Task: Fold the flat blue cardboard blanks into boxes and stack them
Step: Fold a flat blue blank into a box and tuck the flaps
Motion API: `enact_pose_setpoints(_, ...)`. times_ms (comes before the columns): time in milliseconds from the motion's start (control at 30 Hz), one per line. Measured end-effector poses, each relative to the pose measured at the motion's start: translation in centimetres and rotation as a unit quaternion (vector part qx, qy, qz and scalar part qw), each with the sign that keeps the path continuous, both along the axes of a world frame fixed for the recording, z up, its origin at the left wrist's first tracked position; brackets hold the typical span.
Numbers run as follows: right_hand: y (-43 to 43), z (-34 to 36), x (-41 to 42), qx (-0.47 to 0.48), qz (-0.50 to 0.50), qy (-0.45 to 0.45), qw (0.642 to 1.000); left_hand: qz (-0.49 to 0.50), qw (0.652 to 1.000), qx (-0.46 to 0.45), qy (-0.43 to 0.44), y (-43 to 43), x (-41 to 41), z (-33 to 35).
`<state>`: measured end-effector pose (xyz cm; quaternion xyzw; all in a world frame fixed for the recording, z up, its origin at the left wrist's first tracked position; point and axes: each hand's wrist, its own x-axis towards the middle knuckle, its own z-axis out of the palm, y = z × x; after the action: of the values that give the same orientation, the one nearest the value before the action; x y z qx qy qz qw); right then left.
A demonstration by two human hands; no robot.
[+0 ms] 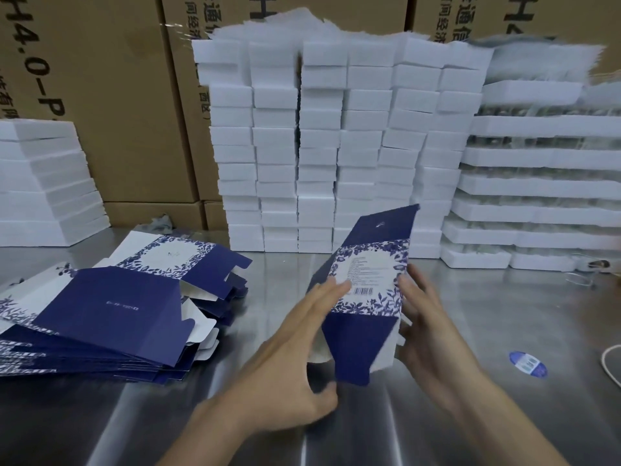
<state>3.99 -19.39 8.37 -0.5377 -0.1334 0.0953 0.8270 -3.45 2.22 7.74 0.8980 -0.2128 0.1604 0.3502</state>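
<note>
While the left hand (pixel 295 348) and right hand (pixel 426 331) grip its opposite sides, a half-opened navy cardboard blank with a blue floral barcode panel (pixel 366 290) stands tilted above the shiny steel table (pixel 470 398). A fanned pile of flat navy blanks (pixel 111 311) lies to the left, with stacked white boxes (pixel 336 146) behind.

A brushed metal table (pixel 470 331) is shown, its surface streaked with reflections. At the left, a fanned pile of flat blue blanks (pixel 111 314) is laid directly on it. Along the rear edge, stacked white boxes (pixel 336 146) are set in columns, with a lower white stack (pixel 47 183) at far left and white trays (pixel 537 183) at right. An oval blue sticker (pixel 528 363) is seen near the right edge, beside a pale cord (pixel 610 364).
</note>
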Motion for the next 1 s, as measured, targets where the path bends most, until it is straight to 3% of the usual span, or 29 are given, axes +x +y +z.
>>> enact_pose_setpoints(167, 0.0, -0.9, 0.6, -0.012, -0.021, 0.002, 1.0, 0.015, 1.0, 0.024, -0.002, -0.3, 0.1, -0.9)
enact_pose_setpoints(500, 0.6, -2.2, 0.4, -0.034, -0.001, 0.054, 0.998, 0.056, 0.983, -0.175, -0.02, 0.0, 1.3, -0.8)
enact_pose_setpoints(767, 1.8, -2.8, 0.2, -0.023, 0.018, 0.072, 0.997, 0.135, 0.942, -0.307, -0.014, -1.1, 1.1, -0.7)
enact_pose_setpoints(1000, 1.7, -2.7, 0.1, -0.047, 0.012, 0.088, 0.995, 0.115, 0.876, -0.468, 0.0, -0.9, 1.3, 0.1)
